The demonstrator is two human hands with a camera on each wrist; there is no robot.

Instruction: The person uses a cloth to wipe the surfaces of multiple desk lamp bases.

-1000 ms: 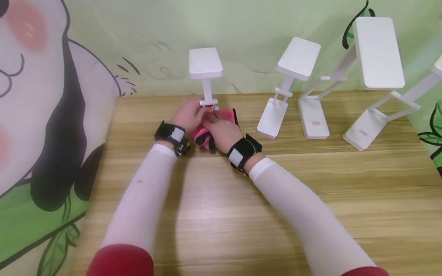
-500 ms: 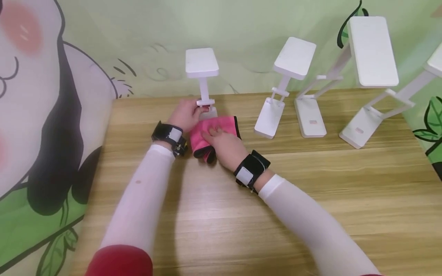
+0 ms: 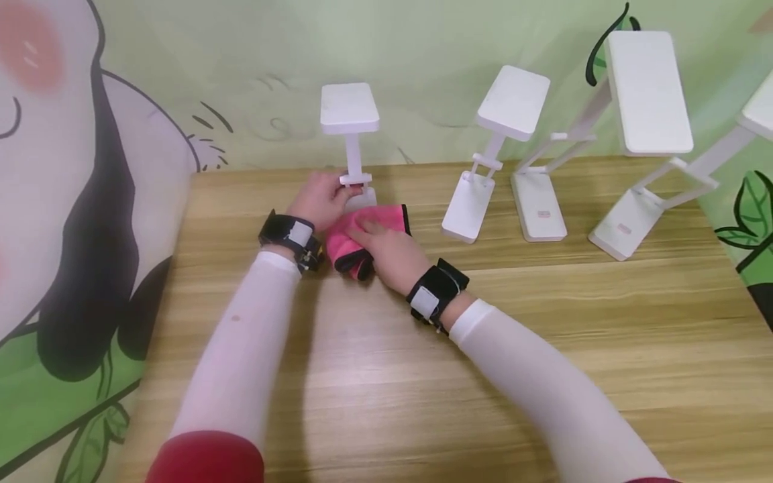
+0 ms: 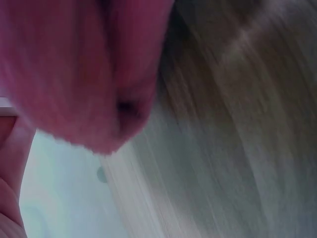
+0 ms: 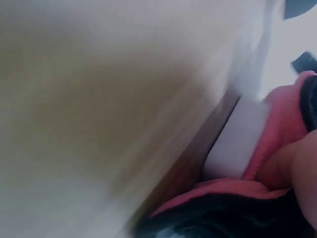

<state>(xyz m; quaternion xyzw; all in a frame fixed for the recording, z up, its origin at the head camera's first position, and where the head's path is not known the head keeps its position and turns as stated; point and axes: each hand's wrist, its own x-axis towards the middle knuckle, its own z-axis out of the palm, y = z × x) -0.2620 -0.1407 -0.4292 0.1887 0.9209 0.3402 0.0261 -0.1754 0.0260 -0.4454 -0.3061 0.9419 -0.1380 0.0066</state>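
A white desk lamp [image 3: 353, 151] stands near the wall, its flat head above a slim stem. My left hand [image 3: 319, 200] grips it low down by the hinge, thumb across the front. Over the lamp's base lies a pink cloth [image 3: 386, 218] with black edging. My right hand [image 3: 395, 255] holds the cloth against the base, fingers on top of the fabric. In the right wrist view, the cloth [image 5: 287, 111] meets the side of the white base [image 5: 237, 139]. Blurred pink cloth [image 4: 74, 74] fills the upper left of the left wrist view. Most of the base is covered.
Three more white lamps stand in a row to the right: a small one [image 3: 468, 204], a taller one [image 3: 539, 204] and another [image 3: 628, 225] leaning right. The wooden table [image 3: 386, 382] meets a painted wall [image 3: 423, 40] behind; a panda is painted at left.
My right hand has drawn back from the hinge towards me, and the cloth now spreads over the base. In the last half second it shifted slightly. My left hand stays at the lamp.
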